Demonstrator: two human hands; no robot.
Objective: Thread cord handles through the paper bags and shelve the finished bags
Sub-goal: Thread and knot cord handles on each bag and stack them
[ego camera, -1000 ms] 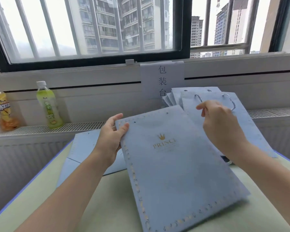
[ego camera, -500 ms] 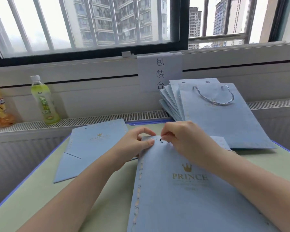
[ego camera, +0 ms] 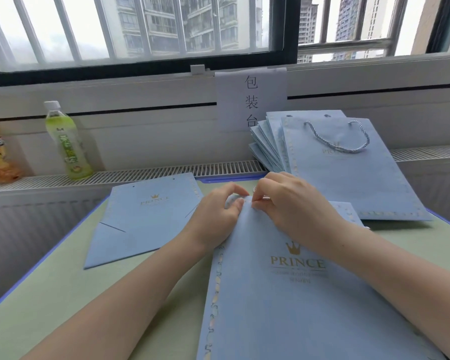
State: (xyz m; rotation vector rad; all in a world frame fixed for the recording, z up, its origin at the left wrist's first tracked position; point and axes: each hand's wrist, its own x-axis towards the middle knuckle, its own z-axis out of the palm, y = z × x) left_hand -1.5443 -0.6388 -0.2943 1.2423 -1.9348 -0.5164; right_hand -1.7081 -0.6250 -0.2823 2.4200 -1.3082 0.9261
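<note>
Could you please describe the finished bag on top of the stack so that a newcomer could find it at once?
Find the paper sign under the window. Right of it lean stacked blue bags; the top bag alone shows a twisted cord handle.

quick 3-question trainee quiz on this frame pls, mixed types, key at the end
1. True or false: the top bag of the leaning stack has a cord handle fitted.
2. Where do both hands work on the near bag? A) bottom edge B) top edge C) side fold
3. Fill in: the green bottle stands ___ of the flat bag.

Key: 1 true; 2 B, left hand and right hand pinch there; 3 left.
</note>
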